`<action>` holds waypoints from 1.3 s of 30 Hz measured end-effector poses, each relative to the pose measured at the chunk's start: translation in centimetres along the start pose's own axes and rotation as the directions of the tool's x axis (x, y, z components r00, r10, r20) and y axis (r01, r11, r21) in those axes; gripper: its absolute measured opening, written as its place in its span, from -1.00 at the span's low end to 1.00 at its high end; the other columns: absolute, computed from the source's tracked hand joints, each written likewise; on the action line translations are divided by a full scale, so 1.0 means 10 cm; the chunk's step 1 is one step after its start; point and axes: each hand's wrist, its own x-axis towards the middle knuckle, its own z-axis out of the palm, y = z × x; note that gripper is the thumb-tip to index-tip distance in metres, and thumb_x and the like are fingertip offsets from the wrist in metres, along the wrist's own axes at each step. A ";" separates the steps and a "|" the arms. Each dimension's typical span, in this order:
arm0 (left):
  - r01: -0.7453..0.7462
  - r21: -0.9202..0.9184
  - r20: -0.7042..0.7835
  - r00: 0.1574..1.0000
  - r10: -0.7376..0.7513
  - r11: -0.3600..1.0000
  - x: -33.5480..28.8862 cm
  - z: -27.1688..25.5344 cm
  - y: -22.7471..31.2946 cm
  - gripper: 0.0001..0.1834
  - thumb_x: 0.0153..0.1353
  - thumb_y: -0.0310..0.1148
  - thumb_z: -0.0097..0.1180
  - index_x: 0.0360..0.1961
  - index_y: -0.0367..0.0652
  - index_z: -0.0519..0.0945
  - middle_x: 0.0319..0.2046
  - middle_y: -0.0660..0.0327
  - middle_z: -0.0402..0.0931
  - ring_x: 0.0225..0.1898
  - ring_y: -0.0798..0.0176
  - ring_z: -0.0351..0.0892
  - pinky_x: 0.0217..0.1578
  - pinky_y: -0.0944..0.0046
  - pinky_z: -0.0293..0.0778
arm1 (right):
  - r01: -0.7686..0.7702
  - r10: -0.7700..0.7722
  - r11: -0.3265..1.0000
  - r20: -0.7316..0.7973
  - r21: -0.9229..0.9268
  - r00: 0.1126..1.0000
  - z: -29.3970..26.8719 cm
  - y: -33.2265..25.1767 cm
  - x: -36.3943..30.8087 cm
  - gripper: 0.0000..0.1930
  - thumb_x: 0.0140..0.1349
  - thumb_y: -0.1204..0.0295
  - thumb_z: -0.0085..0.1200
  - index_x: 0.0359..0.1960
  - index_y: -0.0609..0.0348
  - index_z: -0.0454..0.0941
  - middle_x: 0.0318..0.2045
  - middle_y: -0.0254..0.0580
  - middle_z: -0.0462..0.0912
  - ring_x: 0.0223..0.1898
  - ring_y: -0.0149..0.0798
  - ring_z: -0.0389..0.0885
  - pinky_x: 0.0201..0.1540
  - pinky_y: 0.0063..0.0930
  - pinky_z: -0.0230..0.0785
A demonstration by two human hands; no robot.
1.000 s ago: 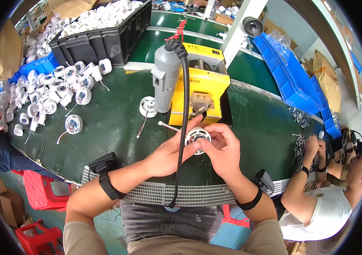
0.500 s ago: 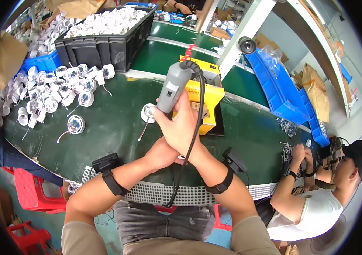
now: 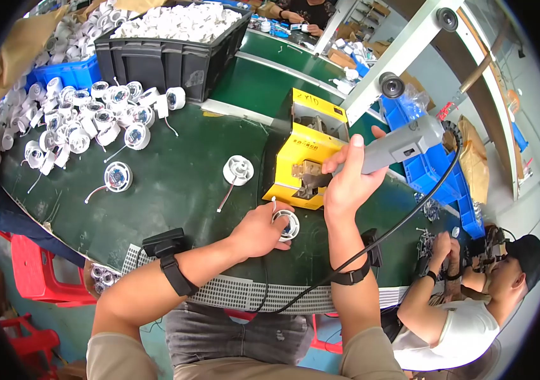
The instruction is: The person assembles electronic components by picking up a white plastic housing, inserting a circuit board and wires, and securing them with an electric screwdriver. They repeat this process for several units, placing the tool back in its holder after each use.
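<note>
My right hand (image 3: pixel 352 180) is wrapped round a grey corded electric screwdriver (image 3: pixel 403 149), tilted almost level. The screwdriver's front end points at the metal outlet of a yellow screw feeder (image 3: pixel 301 152); my fingers partly hide its tip. My left hand (image 3: pixel 257 229) grips a round white housing (image 3: pixel 291 225) low over the green table, thumb and fingers at its rim. Inside that housing a dark centre shows, and a thin wire end sticks up beside my fingers. Left of the feeder lies a white ribbed round part (image 3: pixel 238 170) with a short wire.
Another wired round housing (image 3: pixel 118 177) lies on the left of the green table (image 3: pixel 181 190). Behind it are piled housings (image 3: pixel 80 126) and a black crate (image 3: pixel 156 66) of white parts. Blue bins (image 3: pixel 434 177) stand right. A co-worker (image 3: pixel 466 304) handles small parts at right.
My right hand has swung the screwdriver right and tilted it from upright toward level, at the feeder. My left hand has come out from under my right wrist, showing the housing it holds.
</note>
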 end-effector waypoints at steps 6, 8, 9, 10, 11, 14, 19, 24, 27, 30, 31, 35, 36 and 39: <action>-0.015 0.022 -0.004 1.000 0.015 1.000 0.00 0.01 0.00 -0.69 0.38 -0.43 -0.16 0.08 -0.36 0.37 -0.23 0.09 0.51 -0.30 0.22 0.64 -0.22 0.27 0.67 | -0.049 0.049 0.998 0.001 -0.035 0.999 0.03 0.01 0.00 -0.64 0.33 0.44 -0.03 0.06 0.30 0.17 -0.70 -0.25 0.37 -0.73 -0.38 0.33 -0.64 -0.48 0.24; -0.023 0.012 -0.010 1.000 0.024 1.000 0.00 0.01 0.01 -0.69 0.38 -0.43 -0.15 0.08 -0.36 0.37 -0.23 0.09 0.51 -0.30 0.23 0.64 -0.22 0.28 0.67 | -0.059 0.059 0.997 0.010 -0.046 0.998 0.02 0.01 0.00 -0.65 0.33 0.44 -0.03 0.04 0.30 0.17 -0.70 -0.25 0.37 -0.73 -0.38 0.34 -0.64 -0.48 0.25; -0.022 0.013 -0.010 1.000 0.022 1.000 0.00 0.01 0.02 -0.69 0.38 -0.43 -0.15 0.08 -0.36 0.37 -0.23 0.09 0.51 -0.30 0.23 0.64 -0.22 0.28 0.67 | -0.054 0.054 0.998 0.011 -0.041 0.998 0.02 0.01 -0.01 -0.66 0.33 0.44 -0.03 0.04 0.30 0.17 -0.70 -0.25 0.37 -0.73 -0.38 0.34 -0.64 -0.48 0.25; -0.022 0.022 -0.012 1.000 0.022 1.000 -0.01 0.01 0.02 -0.69 0.38 -0.42 -0.16 0.08 -0.36 0.37 -0.22 0.09 0.51 -0.30 0.23 0.64 -0.22 0.28 0.67 | -0.048 0.049 0.998 0.013 -0.036 0.999 0.02 0.01 -0.01 -0.66 0.33 0.44 -0.03 0.03 0.30 0.17 -0.71 -0.24 0.37 -0.73 -0.38 0.34 -0.63 -0.48 0.26; -0.022 0.032 -0.014 1.000 0.023 0.999 -0.01 0.01 0.03 -0.69 0.38 -0.42 -0.16 0.08 -0.36 0.37 -0.22 0.08 0.51 -0.30 0.24 0.64 -0.22 0.28 0.67 | -0.049 0.049 0.998 0.012 -0.035 0.999 0.01 0.02 -0.02 -0.66 0.33 0.44 -0.03 0.03 0.30 0.17 -0.71 -0.24 0.37 -0.73 -0.38 0.34 -0.63 -0.48 0.26; -0.021 0.030 -0.019 1.000 0.022 0.999 -0.01 0.02 0.02 -0.68 0.39 -0.42 -0.16 0.09 -0.35 0.36 -0.22 0.09 0.52 -0.29 0.24 0.63 -0.21 0.27 0.67 | -0.016 0.016 1.000 0.026 -0.025 1.000 -0.01 0.03 -0.02 -0.65 0.33 0.43 -0.03 0.04 0.30 0.16 -0.71 -0.25 0.36 -0.73 -0.38 0.34 -0.63 -0.48 0.26; -0.018 0.027 -0.017 1.000 0.018 0.999 -0.01 0.01 0.01 -0.69 0.40 -0.41 -0.16 0.08 -0.35 0.36 -0.22 0.09 0.52 -0.29 0.25 0.62 -0.20 0.27 0.66 | -0.005 0.005 1.000 -0.002 0.009 1.000 0.00 0.02 -0.04 -0.63 0.34 0.43 -0.03 0.07 0.29 0.16 -0.71 -0.26 0.34 -0.73 -0.37 0.33 -0.63 -0.48 0.26; -0.013 0.022 -0.018 1.000 0.014 1.000 -0.02 0.02 0.01 -0.69 0.40 -0.40 -0.16 0.08 -0.35 0.36 -0.22 0.09 0.52 -0.29 0.25 0.62 -0.19 0.27 0.66 | -0.019 0.019 1.000 0.001 -0.001 1.000 -0.01 0.02 -0.04 -0.65 0.33 0.43 -0.03 0.05 0.28 0.16 -0.71 -0.26 0.34 -0.73 -0.37 0.33 -0.64 -0.48 0.26; -0.034 0.032 -0.009 0.999 0.034 0.999 0.00 0.02 -0.01 -0.69 0.40 -0.41 -0.17 0.08 -0.34 0.36 -0.22 0.09 0.51 -0.29 0.24 0.63 -0.20 0.27 0.66 | -0.044 0.044 0.999 0.011 -0.012 0.999 0.02 0.02 -0.04 -0.66 0.33 0.45 -0.04 0.04 0.27 0.16 -0.71 -0.26 0.34 -0.74 -0.38 0.32 -0.65 -0.48 0.25; -0.026 0.023 -0.041 0.999 0.027 0.999 0.01 0.02 -0.01 -0.69 0.40 -0.41 -0.18 0.08 -0.35 0.37 -0.21 0.08 0.51 -0.29 0.22 0.64 -0.23 0.29 0.67 | -0.065 0.064 0.998 0.027 0.026 0.998 -0.03 -0.01 -0.12 -0.67 0.34 0.46 -0.06 0.04 0.27 0.16 -0.71 -0.26 0.33 -0.74 -0.39 0.32 -0.66 -0.48 0.25; -0.021 0.022 -0.039 0.999 0.022 1.000 0.00 0.02 -0.01 -0.69 0.40 -0.41 -0.18 0.08 -0.35 0.37 -0.21 0.08 0.51 -0.29 0.22 0.64 -0.23 0.29 0.67 | -0.072 0.068 0.994 0.043 0.082 0.997 -0.07 -0.04 -0.17 -0.68 0.34 0.46 -0.08 0.05 0.27 0.15 -0.70 -0.27 0.32 -0.73 -0.40 0.31 -0.66 -0.48 0.25; -0.055 0.052 -0.039 0.998 0.057 0.997 0.01 0.00 -0.02 -0.69 0.40 -0.40 -0.18 0.07 -0.35 0.38 -0.19 0.07 0.51 -0.28 0.22 0.64 -0.23 0.29 0.67 | -0.136 0.122 0.982 0.110 0.133 0.986 -0.17 -0.20 -0.42 -0.68 0.35 0.47 -0.11 0.08 0.23 0.15 -0.69 -0.30 0.29 -0.73 -0.41 0.31 -0.66 -0.49 0.27; -0.061 0.061 -0.035 0.997 0.063 0.996 0.01 0.00 -0.01 -0.69 0.40 -0.39 -0.17 0.07 -0.36 0.37 -0.19 0.08 0.52 -0.27 0.22 0.64 -0.23 0.30 0.67 | -0.157 0.140 0.979 0.128 0.132 0.982 -0.18 -0.19 -0.46 -0.66 0.34 0.46 -0.10 0.09 0.22 0.14 -0.68 -0.28 0.31 -0.73 -0.40 0.31 -0.65 -0.49 0.28; -0.053 0.060 -0.038 0.998 0.056 0.997 0.01 0.01 0.00 -0.68 0.41 -0.37 -0.16 0.07 -0.36 0.37 -0.19 0.08 0.53 -0.27 0.24 0.64 -0.22 0.31 0.67 | -0.203 0.182 0.967 0.142 0.152 0.973 -0.17 -0.14 -0.55 -0.65 0.34 0.45 -0.09 0.09 0.21 0.14 -0.67 -0.27 0.33 -0.73 -0.39 0.31 -0.64 -0.48 0.29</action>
